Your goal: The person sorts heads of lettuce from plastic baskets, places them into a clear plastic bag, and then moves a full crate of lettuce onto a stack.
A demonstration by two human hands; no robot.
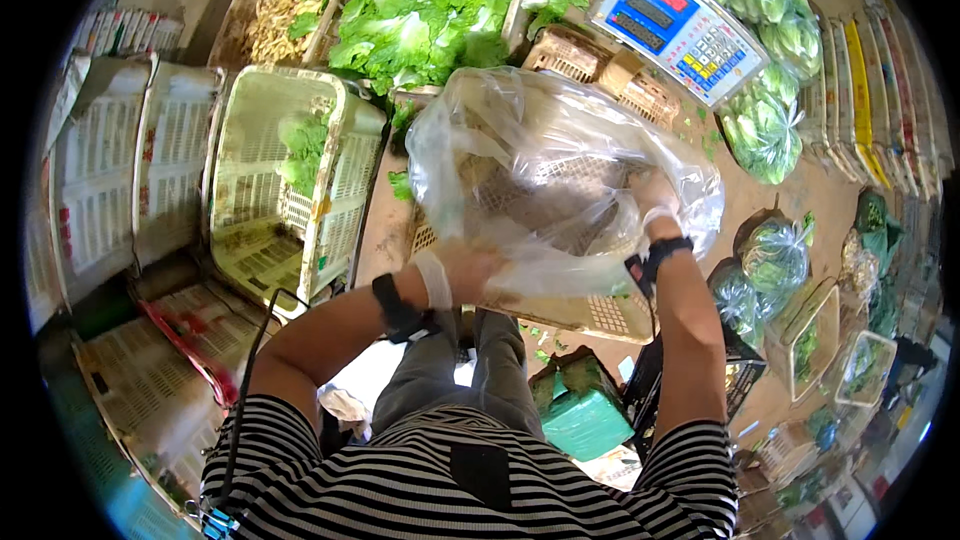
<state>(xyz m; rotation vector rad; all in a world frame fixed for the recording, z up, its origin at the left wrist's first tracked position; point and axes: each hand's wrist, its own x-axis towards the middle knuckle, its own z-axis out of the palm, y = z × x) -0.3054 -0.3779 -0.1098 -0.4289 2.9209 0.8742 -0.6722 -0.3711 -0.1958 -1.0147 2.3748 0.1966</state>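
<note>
Hands hold a big clear plastic bag (560, 170) spread open above a beige slatted crate (600, 312). Left hand (462, 270) has its grip pinched on the bag's near rim; right hand (652, 195) is inside the bag, its grip blurred, so I cannot tell. Leafy greens (430, 5) fill a crate beyond, with a weighing scale (678, 25) to the right.

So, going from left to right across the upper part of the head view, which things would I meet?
Stacked white crates → tilted cream crate → pile of loose leafy greens → clear plastic bag held by both hands → digital weighing scale → bagged greens.
</note>
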